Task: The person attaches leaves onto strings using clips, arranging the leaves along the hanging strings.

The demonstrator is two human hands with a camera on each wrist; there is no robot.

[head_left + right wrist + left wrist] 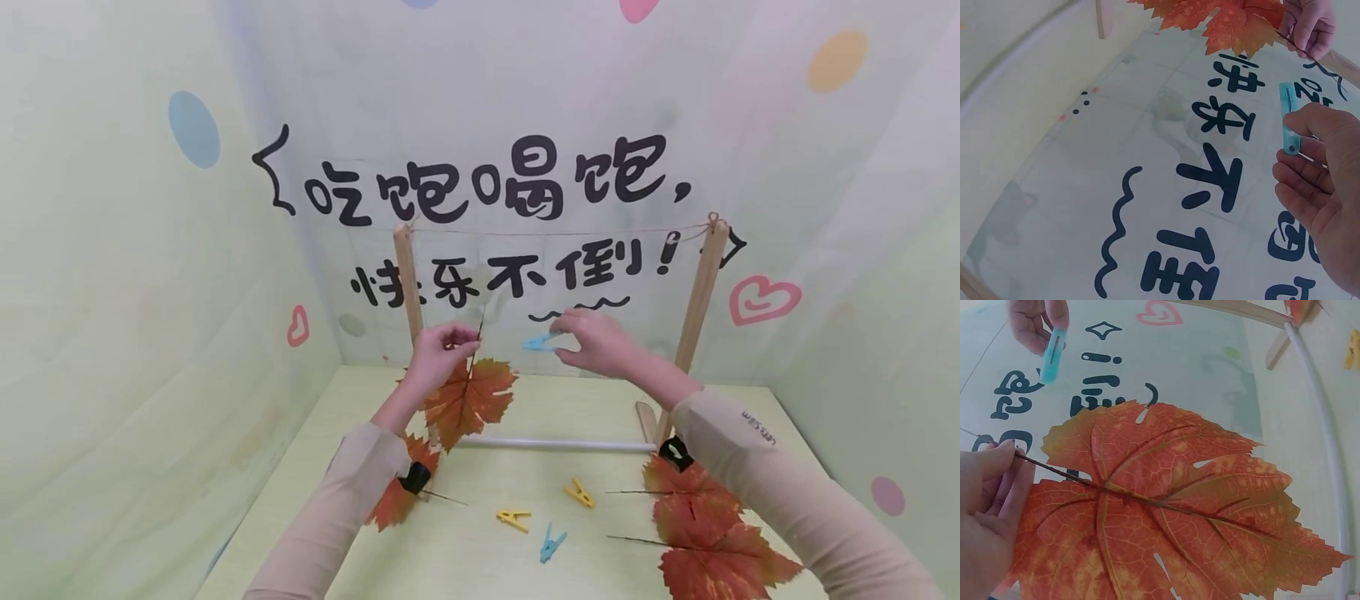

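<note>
My left hand [442,357] pinches the thin dark stem of an orange-red artificial maple leaf [468,400], which hangs below the fingers. The leaf [1166,494] fills much of the left wrist view, its stem running to the thumb and fingertips. To its right, my right hand [596,340] pinches a light blue clothespin [537,342] between thumb and fingers. In the right wrist view this clothespin [1289,119] points toward the leaf's stem, apart from it. Both hands are below a thin string [555,232] strung between two wooden posts; nothing is seen hanging on it.
Two yellow clothespins [513,520] and a blue clothespin [552,543] lie on the table. Red leaves [720,558] lie at the right, another leaf [393,507] at the left. A wooden post [701,292] stands on each side, with a white rod [555,444] low between them.
</note>
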